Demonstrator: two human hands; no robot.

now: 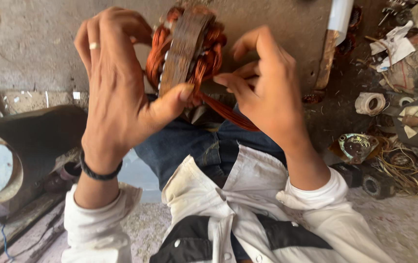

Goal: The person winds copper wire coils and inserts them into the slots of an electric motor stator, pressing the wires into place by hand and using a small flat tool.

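A motor-repair workshop, worked at floor level.
Bare concrete floor, a copper-wound stator in hand, and to one side a litter of tape rolls, a metal motor cover, loose yellow wire and paper scraps.

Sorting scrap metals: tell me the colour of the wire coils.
Coppery orange wire coils, clearest in the head view.

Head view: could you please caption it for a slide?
Both hands, left hand and right hand, grip a motor core wound with copper wire.
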